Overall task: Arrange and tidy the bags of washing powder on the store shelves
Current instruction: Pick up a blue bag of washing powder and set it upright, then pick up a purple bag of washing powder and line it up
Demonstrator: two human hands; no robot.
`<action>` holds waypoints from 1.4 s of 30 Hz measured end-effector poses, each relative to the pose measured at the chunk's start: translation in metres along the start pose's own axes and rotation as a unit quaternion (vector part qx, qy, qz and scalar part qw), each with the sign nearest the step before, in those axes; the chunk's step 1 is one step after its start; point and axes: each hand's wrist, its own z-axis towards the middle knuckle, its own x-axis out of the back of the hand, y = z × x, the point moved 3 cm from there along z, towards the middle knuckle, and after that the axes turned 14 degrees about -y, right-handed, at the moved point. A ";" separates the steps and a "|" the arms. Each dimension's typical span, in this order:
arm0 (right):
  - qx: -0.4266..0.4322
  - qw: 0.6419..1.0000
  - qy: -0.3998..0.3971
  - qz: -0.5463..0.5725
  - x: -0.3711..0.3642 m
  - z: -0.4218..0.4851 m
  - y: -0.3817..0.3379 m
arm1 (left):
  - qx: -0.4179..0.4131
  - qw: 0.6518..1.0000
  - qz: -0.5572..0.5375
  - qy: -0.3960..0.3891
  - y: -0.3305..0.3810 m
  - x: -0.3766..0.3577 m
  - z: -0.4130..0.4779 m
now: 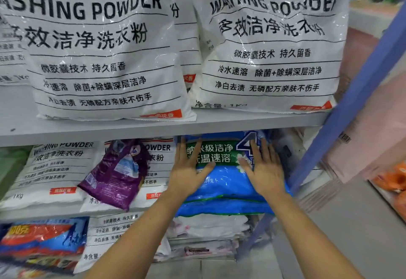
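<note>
A blue bag of washing powder point(226, 193) with a green label lies on the middle shelf at the right, its front end hanging over the shelf edge. My left hand point(187, 166) presses flat on the bag's left side, fingers straight. My right hand point(264, 167) lies flat on its right side in the same way. To the left, a purple bag point(114, 175) lies tilted across white washing powder bags point(52, 168). Two large white bags point(103, 45) point(270, 43) stand on the top shelf.
The grey top shelf board point(153, 129) runs just above my hands. A blue upright post point(360, 94) stands at the right of the blue bag. The bottom shelf holds a blue-and-red bag point(41, 237) and stacked white bags point(211, 234). The grey floor point(351, 234) lies at the right.
</note>
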 end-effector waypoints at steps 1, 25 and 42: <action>-0.001 1.000 -0.006 -0.004 -0.005 0.000 0.004 | 0.004 1.000 -0.023 -0.003 -0.001 0.000 -0.003; 0.185 0.963 -0.044 0.191 -0.094 -0.059 -0.293 | 0.136 0.973 -0.126 0.140 -0.195 0.192 -0.205; 0.114 0.958 -0.048 0.258 -0.064 -0.032 -0.326 | 0.095 0.978 -0.167 0.080 -0.252 0.243 -0.237</action>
